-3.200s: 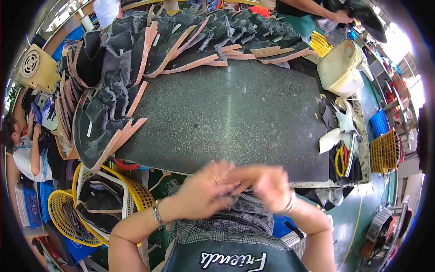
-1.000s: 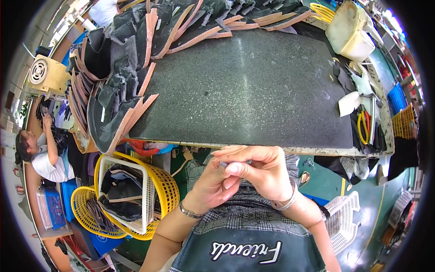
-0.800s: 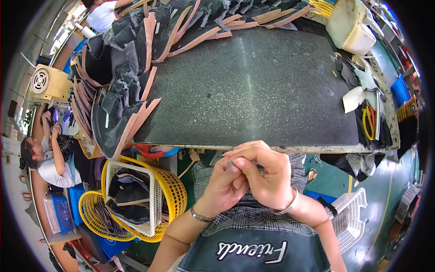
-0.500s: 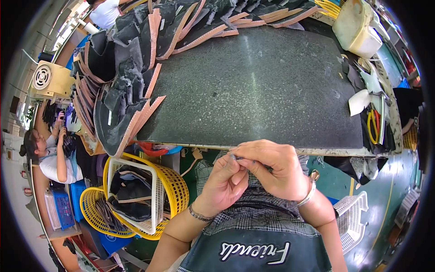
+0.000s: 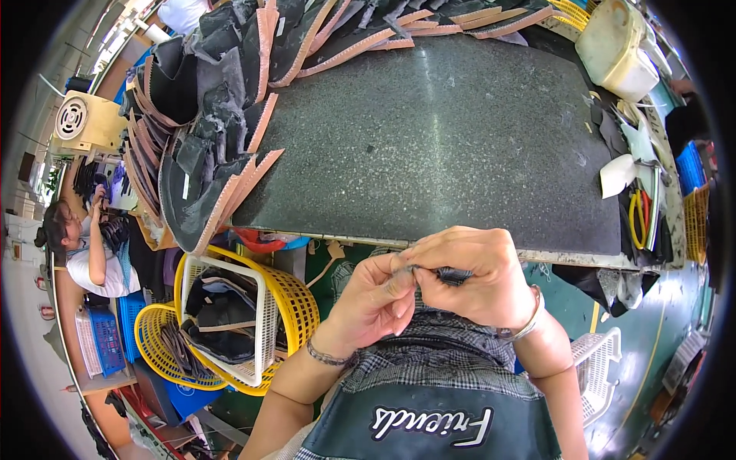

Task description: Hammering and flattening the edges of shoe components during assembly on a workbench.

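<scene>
My left hand [image 5: 371,300] and my right hand [image 5: 477,270] meet in front of the table's near edge. Thumb and fingertips of both are pinched together, tips touching. Whatever small thing sits between them is too small to make out. A dark patch shows in the gap under my right fingers; I cannot tell whether it is held or is clothing behind. Beyond the hands lies a speckled dark work mat [image 5: 429,146]. Black shoe-upper-like pieces [image 5: 201,184] with pinkish, notched edges are heaped along its left and far sides.
Yellow baskets [image 5: 295,307] and a white crate [image 5: 268,330] with black pieces stand at lower left. Yellow-handled scissors [image 5: 636,218] and scraps lie at the table's right, a whitish plastic container [image 5: 617,54] behind them. Another person [image 5: 96,261] works at far left.
Both hands remain pinched together; my right hand has shifted slightly right and turned, opening a gap under its fingers. The view has shifted a little.
</scene>
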Demonstrator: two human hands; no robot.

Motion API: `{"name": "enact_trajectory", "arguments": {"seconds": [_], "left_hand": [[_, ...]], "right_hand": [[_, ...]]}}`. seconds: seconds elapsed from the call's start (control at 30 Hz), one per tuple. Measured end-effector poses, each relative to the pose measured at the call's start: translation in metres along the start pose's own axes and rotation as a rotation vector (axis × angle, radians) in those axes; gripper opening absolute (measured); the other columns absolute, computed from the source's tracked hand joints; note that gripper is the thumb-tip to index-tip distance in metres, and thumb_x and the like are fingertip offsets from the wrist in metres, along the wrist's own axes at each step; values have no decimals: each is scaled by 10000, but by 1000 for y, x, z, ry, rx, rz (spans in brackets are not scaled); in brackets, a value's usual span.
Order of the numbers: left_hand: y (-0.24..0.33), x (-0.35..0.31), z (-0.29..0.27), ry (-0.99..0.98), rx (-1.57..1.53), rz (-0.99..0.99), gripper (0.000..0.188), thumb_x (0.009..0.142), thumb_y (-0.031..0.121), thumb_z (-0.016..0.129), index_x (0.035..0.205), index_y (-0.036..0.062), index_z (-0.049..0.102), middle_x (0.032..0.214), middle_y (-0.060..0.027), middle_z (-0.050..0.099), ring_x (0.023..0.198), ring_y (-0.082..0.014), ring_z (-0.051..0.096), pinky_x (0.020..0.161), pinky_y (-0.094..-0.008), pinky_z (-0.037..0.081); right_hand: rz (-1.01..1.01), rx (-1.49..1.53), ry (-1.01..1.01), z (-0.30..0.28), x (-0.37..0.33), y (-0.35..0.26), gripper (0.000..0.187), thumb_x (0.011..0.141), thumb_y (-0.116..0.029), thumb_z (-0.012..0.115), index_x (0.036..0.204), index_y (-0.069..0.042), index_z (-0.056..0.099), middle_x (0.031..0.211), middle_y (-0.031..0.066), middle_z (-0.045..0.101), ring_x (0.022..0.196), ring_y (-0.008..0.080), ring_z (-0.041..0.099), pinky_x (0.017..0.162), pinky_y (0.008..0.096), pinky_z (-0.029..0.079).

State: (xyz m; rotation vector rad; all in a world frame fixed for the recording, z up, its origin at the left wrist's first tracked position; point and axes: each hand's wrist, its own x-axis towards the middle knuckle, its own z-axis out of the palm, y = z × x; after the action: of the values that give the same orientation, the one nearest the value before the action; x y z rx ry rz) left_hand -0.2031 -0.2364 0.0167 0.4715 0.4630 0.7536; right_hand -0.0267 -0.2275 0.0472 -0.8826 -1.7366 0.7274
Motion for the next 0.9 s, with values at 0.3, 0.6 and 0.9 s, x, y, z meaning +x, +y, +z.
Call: {"name": "enact_trajectory", "arguments": {"seconds": [0.3,0.6,0.9], "left_hand": [[16,-8,0,-404,-189,-59,290,714,147,716,860,-41,551,640,-108,570,524,-238,631,358,-246,426],[16,4,-14,-337,-18,316,928,837,752,130,1235,10,519,1203,-167,513,1145,-321,443,988,-399,325],[-8,-11,8,155,1831,631,1175,640,923,181,1452,79,269,1429,-393,-156,1297,-594,-153,984,-690,-21]], "right_hand": [[395,81,136,5,-4,1,84,811,2,616,864,16,681,821,105,703,760,110,661,655,236,515],[202,-84,90,13,-20,-6,245,858,28,558,1098,21,604,1010,175,655,863,259,662,735,298,519],[481,523,257,44,-20,-6,332,928,-90,550,1216,69,505,1023,179,669,926,199,660,786,302,528]]}}
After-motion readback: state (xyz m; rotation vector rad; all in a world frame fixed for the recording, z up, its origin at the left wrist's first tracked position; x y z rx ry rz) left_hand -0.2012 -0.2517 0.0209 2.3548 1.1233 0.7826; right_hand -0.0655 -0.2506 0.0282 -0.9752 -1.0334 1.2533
